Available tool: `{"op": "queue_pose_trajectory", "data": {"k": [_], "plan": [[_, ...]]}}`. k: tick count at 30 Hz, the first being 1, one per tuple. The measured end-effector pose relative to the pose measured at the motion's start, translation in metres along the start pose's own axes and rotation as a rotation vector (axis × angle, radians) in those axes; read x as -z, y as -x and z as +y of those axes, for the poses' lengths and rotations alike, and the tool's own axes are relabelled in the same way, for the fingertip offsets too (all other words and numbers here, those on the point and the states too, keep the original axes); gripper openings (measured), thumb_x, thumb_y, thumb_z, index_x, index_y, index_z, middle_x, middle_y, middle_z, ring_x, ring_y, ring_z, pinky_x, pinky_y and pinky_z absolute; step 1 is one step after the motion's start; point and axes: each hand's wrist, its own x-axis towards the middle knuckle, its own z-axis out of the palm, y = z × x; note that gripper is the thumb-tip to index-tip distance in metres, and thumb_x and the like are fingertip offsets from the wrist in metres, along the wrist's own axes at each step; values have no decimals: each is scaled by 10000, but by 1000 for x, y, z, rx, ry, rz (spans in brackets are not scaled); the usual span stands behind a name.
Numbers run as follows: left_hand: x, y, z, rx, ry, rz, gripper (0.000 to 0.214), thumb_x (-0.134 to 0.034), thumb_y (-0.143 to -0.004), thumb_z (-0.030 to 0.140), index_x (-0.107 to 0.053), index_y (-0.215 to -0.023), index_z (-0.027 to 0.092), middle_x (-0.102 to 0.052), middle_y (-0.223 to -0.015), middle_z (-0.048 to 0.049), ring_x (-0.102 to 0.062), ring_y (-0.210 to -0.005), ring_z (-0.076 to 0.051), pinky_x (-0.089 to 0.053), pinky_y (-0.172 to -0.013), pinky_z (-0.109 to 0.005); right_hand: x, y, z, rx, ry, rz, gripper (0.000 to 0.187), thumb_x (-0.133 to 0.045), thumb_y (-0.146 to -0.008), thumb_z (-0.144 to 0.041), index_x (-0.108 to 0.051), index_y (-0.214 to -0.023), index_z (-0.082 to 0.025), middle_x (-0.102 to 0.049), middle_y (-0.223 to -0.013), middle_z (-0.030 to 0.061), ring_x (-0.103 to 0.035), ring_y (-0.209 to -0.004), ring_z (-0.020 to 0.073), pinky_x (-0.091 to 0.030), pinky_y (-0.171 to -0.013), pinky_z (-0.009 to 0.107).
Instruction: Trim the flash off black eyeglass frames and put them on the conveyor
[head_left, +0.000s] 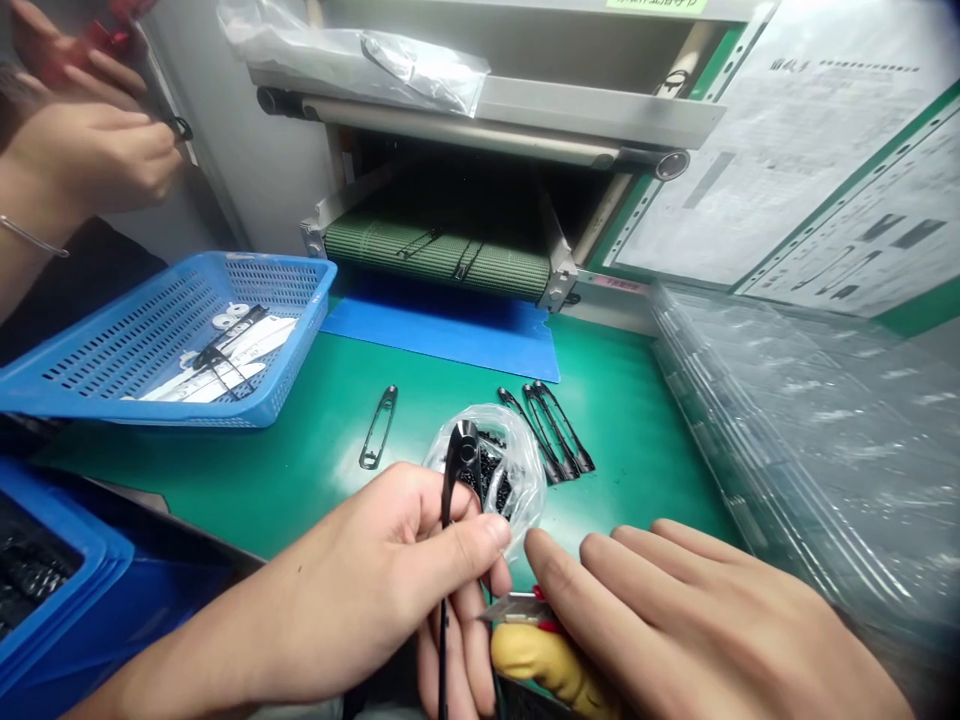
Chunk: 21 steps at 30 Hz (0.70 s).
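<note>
- Black moulded plastic clip (pixel 454 480): it stands in the left hand (pixel 375 570) above the near edge of the bench, with its long axis running almost straight up and down in the head view. The thicker, rounded end points away from the person, and the thin shank runs down past the fingers toward the person's body.
- Left hand: it is the nearer hand and is closed on the clip, with the thumb pressed across the shank and the fingers curled behind it.
- Right hand (pixel 675 620): it lies just to the right of the clip, with its fingers loosely spread. It rests over a yellow-handled utility knife (pixel 544 655), but the grip is partly hidden, so I cannot tell whether it has hold.
- Knife blade (pixel 514 607): it sticks out to the left, just beside the left hand's fingers and pointing toward the clip.
- Clip's look: it is glossy black, slim and narrow, with a small bulbous head.
- Clear plastic bag (pixel 510 470): it sits directly behind the clip on the green bench (pixel 337 500) and holds small black pieces.
- Loose black clips (pixel 551 430): they lie together on the bench to the right of the bag.
</note>
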Motion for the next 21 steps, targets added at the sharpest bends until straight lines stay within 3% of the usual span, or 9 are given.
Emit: {"op": "queue_pose_trajectory", "data": {"k": [6, 8, 10, 13, 16, 19, 21], "plan": [[3, 2, -2, -11, 5, 11, 240, -453, -931, 342, -521, -774, 175, -659, -503, -19, -612, -380, -109, -431, -417, -140, -8, 5, 0, -61, 1, 158, 335, -272, -985, -130, -604, -934, -134, -519, -558, -9, -414, -426, 151, -285, -471, 320], [6, 2, -3, -38, 2, 22, 258, -473, -926, 364, -533, -771, 166, -678, -542, -35, -633, -409, -120, -444, -425, -153, -7, 7, 3, -97, -22, 156, 285, -322, -1005, -209, -597, -980, -136, -553, -592, 3, -459, -458, 156, -318, -481, 309], [9, 0, -4, -97, -16, 78, 282, -503, -914, 392, -556, -777, 152, -691, -568, -50, -651, -442, -136, -457, -433, -166, -7, 8, 6, -214, -191, 115, 217, -423, -997, -304, -587, -981, -163, -580, -632, 0, -502, -494, 149, -359, -485, 278], [13, -12, -9, -319, 25, 303, 274, -577, -882, 384, -626, -809, 124, -719, -642, -64, -684, -565, -151, -513, -535, -201, -17, 3, 6, -513, -770, 1, 239, -486, -966, -413, -580, -951, -194, -563, -654, -14, -504, -529, 127, -394, -480, 225], [7, -27, -19, -645, 217, 609, 227, -611, -869, 358, -689, -847, 146, -735, -848, -52, -681, -806, -162, -525, -698, -216, -40, -8, -1, -714, -1320, 42, 340, -495, -931, -518, -558, -938, -184, -433, -579, -43, -366, -455, 97, -318, -408, 207], [-5, -36, -35, -786, 290, 780, 252, -569, -889, 407, -722, -905, 207, -712, -1043, -45, -634, -999, -203, -518, -810, -262, -60, -20, -7, -792, -1522, 222, 365, -564, -887, -546, -513, -857, -186, -287, -530, -87, -191, -426, 68, -169, -372, 198], [-11, -35, -50, -827, 133, 859, 211, -629, -848, 399, -737, -932, 238, -687, -1149, -60, -602, -1093, -245, -497, -908, -328, -65, -23, -3, -818, -1554, 302, 398, -564, -882, -565, -488, -787, -186, -256, -527, -91, -163, -441, 66, -132, -384, 201]]}}
